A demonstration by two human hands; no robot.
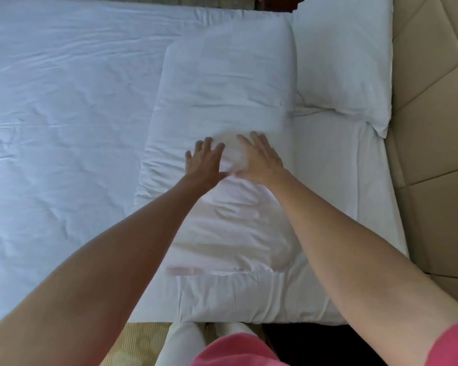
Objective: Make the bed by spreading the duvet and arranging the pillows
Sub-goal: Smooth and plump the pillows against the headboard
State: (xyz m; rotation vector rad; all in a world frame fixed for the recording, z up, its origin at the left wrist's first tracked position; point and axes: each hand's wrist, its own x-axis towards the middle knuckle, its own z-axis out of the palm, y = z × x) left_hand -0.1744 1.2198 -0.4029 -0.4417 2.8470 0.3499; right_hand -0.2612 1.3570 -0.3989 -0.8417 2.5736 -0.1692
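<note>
Hands [233, 159] flat on blurred pillow [222, 101]

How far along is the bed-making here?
Mostly done, it seems: the duvet lies spread flat, and one pillow leans against the headboard. In hand: left hand and right hand press flat on the long pillow. Left: settling it in place.

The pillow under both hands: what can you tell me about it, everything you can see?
The pillow is long, white and soft-looking, in a creased cotton-like case whose open flap end lies nearest the person. It lies flat on the bed, lengthwise away from the viewer, beside a second pillow that leans against the padded headboard. The left hand and right hand press on its middle with straight, spread fingers, denting it slightly.
</note>
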